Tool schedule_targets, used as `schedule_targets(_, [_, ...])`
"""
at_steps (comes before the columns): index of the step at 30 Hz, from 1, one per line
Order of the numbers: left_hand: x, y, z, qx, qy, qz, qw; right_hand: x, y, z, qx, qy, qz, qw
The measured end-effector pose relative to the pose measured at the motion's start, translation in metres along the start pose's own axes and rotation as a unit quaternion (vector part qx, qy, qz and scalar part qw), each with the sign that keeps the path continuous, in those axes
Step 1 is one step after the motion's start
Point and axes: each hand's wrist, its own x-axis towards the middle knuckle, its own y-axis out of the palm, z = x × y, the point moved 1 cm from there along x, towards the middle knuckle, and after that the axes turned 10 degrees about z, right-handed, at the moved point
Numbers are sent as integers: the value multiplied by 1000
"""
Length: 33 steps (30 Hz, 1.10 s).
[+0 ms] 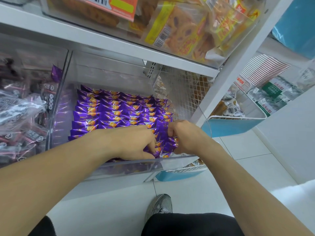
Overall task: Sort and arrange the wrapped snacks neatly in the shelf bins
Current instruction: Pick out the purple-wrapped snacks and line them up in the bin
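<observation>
**Both hands working the near right corner of the purple snack bin**

The white shelf [102, 38] runs above and beyond both hands, its upper board overhanging the far half of the bin, so reaching room is open only from the front and from above the near rows. Below it, the clear bin [129, 163] is pulled toward the person, probably to free that access; its transparent front wall lies just under both wrists and is the edge most likely to catch a wrapper. Left of the left hand stands a second clear bin of dark wrapped snacks [20, 106], loosely heaped. Beyond and right of the right hand is a white mesh basket [180, 92], with a blue-fronted bin [235, 126] further right.

The purple wrapped snacks [117, 108] fill the bin in overlapping rows beyond the hands, already tidy; only the corner between the hands looks unsettled, so I judge this bin nearly finished.

The left hand [136, 142] reaches down with fingers curled into the packets, gripping or tucking several near the front wall. The right hand [185, 136] is closed, pinching purple packets at the bin's right side, seemingly to line them up with the row. Free space there is tight
</observation>
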Motion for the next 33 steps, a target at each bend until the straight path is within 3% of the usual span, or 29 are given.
schedule_targets(8, [-12, -2, -2, -25, -26, -49, 998, -8, -6, -4, 53, 4, 12, 999])
schedule_targets(14, [-36, -16, -10, -53, -41, -128, 989, -15, -9, -8, 97, -9, -85, 992])
schedule_targets(19, [-88, -34, -24, -36, -31, -243, 969, -38, -29, 13, 250, -96, -211, 940])
schedule_targets(22, [-135, -39, -32, -51, -33, -319, 946, -42, -39, 54, 318, -187, -233, 900])
schedule_targets(28, [-233, -32, -12, -49, -162, -434, 885, -39, -67, 171, 357, -315, -311, 823])
schedule_targets(33, [-308, -3, 36, 23, -336, -404, 850, -12, -89, 274, 377, -399, -239, 801])
